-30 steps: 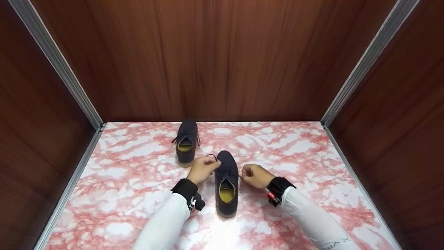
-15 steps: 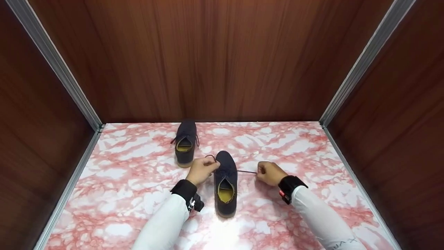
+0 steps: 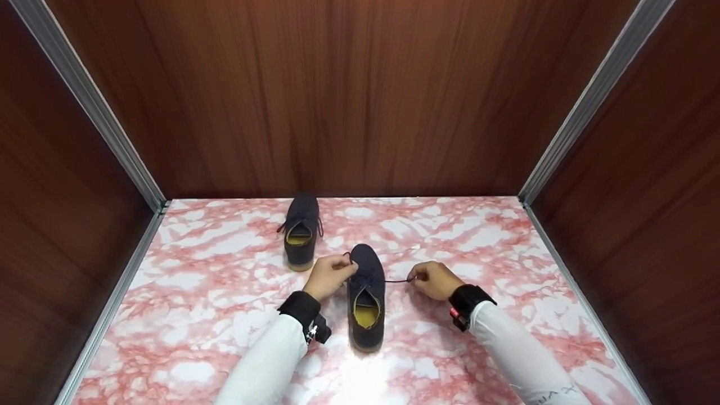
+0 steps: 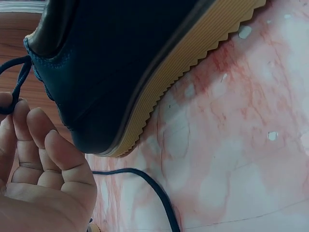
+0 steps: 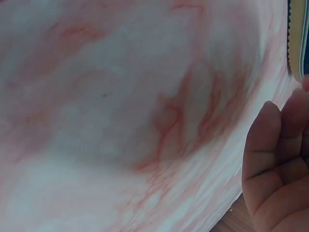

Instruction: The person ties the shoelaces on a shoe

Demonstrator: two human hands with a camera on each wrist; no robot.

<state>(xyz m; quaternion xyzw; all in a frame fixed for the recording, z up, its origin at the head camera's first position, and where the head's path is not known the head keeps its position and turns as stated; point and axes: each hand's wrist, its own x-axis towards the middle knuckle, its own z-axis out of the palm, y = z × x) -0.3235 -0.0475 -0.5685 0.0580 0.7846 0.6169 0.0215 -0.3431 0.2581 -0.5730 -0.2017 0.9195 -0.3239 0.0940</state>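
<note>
A dark blue shoe (image 3: 365, 334) with a yellow lining lies toe-away between the two hands. On its left side the left hand (image 3: 331, 277) pinches a shoelace (image 4: 21, 77) between thumb and index finger, close to the tongue area. The left wrist view has the shoe's tan ridged sole (image 4: 159, 77) beside the curled fingers. Off the shoe's right side, the right hand (image 3: 436, 280) pinches the other lace end (image 3: 396, 280), which runs taut and nearly level from the eyelets. In the right wrist view only part of that hand (image 5: 277, 164) shows, and its lace is hidden.
A second matching shoe (image 3: 300, 256), its laces hanging at both sides, stands further back on the left. Both rest on a red-and-white marbled surface (image 3: 191, 326). Brown wood-look panels (image 3: 360, 101) with metal corner strips enclose the back and sides.
The right hand moved right, drawing the lace out from the shoe, then came back slightly left. The left hand stayed almost in place; the lace loop beyond its fingers became smaller.
</note>
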